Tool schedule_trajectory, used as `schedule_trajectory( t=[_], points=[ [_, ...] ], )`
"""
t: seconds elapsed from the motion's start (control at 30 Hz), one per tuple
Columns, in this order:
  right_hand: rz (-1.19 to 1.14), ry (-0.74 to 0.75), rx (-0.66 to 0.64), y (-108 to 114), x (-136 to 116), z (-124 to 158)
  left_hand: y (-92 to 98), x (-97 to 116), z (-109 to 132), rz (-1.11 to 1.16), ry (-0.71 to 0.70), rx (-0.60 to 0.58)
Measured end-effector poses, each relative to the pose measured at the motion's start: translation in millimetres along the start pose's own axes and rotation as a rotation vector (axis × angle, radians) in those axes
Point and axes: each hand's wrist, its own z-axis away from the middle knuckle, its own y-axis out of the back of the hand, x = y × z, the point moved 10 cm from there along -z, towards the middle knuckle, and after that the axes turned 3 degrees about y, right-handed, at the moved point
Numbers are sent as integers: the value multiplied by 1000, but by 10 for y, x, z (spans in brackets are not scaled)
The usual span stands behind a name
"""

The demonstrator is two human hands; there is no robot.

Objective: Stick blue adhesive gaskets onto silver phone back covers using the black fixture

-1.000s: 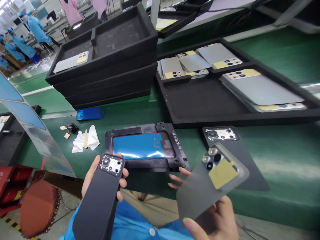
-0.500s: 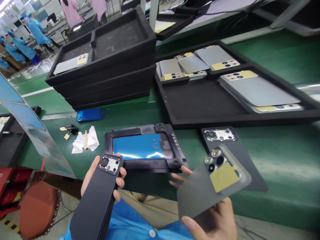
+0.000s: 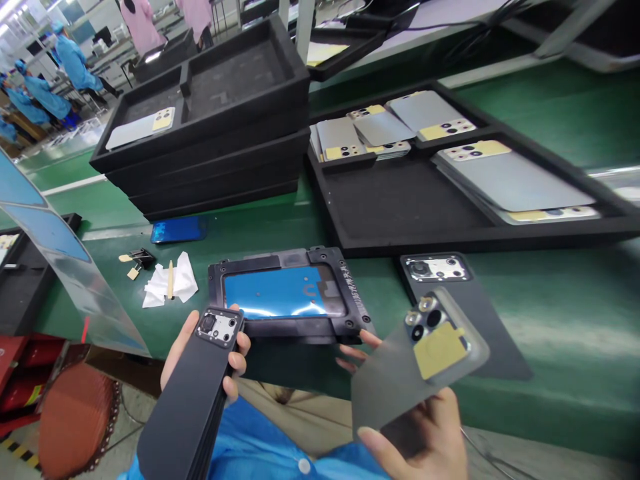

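Note:
My left hand (image 3: pixel 237 363) is wrapped round a stack of dark phone back covers (image 3: pixel 187 400), the top one with a silvery camera plate. A grey back cover with yellow film beside its lenses (image 3: pixel 395 377) rests tilted in my right hand (image 3: pixel 435 433), thumb on its lower edge and fingertips showing behind it. Between my hands and farther back lies a black frame fixture (image 3: pixel 295 330) holding a blue sheet (image 3: pixel 275 292). Another dark cover (image 3: pixel 493 327) lies on the green table, partly behind the grey one.
A black tray (image 3: pixel 480 239) with grey covers stands at back right. Stacked black trays (image 3: pixel 210 150) rise at back left. Nearby are a blue phone-shaped piece (image 3: pixel 179 230), white tissue (image 3: pixel 185 277) and a black clip (image 3: pixel 143 257). A clear sheet (image 3: pixel 85 293) hangs left.
The grey cover and my right hand have shifted slightly left. My left hand keeps its hold on the dark stack, and the whole view has moved a little.

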Motion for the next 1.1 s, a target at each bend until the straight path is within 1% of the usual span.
schedule_trajectory(
  t=[0.17,0.33,0.53,0.63,0.73,0.8,0.87,1.0,1.1],
  points=[
    [-5,21,4,23,6,-2,17,10,-19,-36,-5,-4],
    [-23,41,-12,-6,-5,-3,3,11,-44,-167,-53,-92],
    [7,55,-24,-20,-46,-29,-4,-93,-52,-229,-112,-210],
    [17,50,-27,-37,-55,-36,-22,-176,-57,-218,-104,-264],
    [11,53,23,-37,-77,-37,-23,-247,-77,-193,-66,-301],
    [-3,70,72,-32,-106,-36,8,-265,-98,-172,-38,-290],
    [-11,81,106,-33,-122,-35,61,-261,-116,-159,-16,-248],
    [-3,68,111,-46,-100,-45,176,-211,-108,-152,1,-143],
    [8,66,116,-37,-87,-55,225,-166,-76,-126,-5,-102]
  ],
)
